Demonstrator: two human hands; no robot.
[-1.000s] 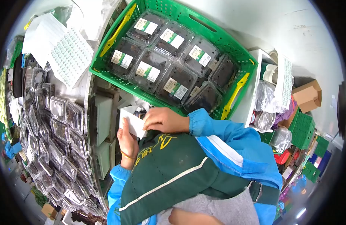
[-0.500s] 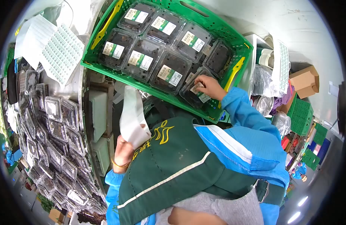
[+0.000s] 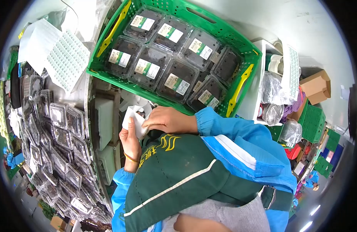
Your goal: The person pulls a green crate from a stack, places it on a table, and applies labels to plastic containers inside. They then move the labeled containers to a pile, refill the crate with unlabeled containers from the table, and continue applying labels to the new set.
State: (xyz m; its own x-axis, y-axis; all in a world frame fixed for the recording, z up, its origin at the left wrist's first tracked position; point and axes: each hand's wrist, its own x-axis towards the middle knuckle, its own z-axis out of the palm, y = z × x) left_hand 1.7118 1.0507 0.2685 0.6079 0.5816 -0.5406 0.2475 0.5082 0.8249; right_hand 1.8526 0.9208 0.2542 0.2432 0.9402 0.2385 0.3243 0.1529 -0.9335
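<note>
A white sheet of label backing [image 3: 136, 120] is pinched in my left hand [image 3: 129, 141], in front of my apron. My right hand [image 3: 166, 120] meets the sheet's right edge, its fingers pressed together; whatever they hold is too small to make out. Above both hands is a green crate [image 3: 147, 92] with labelled clear boxes of dark contents in it. The box at the crate's lower right [image 3: 207, 95] bears a label and lies tilted. The box above it [image 3: 227, 65] shows no label.
Many clear plastic boxes [image 3: 58, 154] are piled on the left table. Printed label sheets [image 3: 66, 58] lie above them. On the right are a white container [image 3: 259, 89] with wrapped items, a cardboard box [image 3: 315, 87] and a green basket [image 3: 313, 123]. People in blue are far off.
My right hand has left the lower right box and moved left to the white sheet. My left hand has risen slightly, and the sheet is now folded over in it.
</note>
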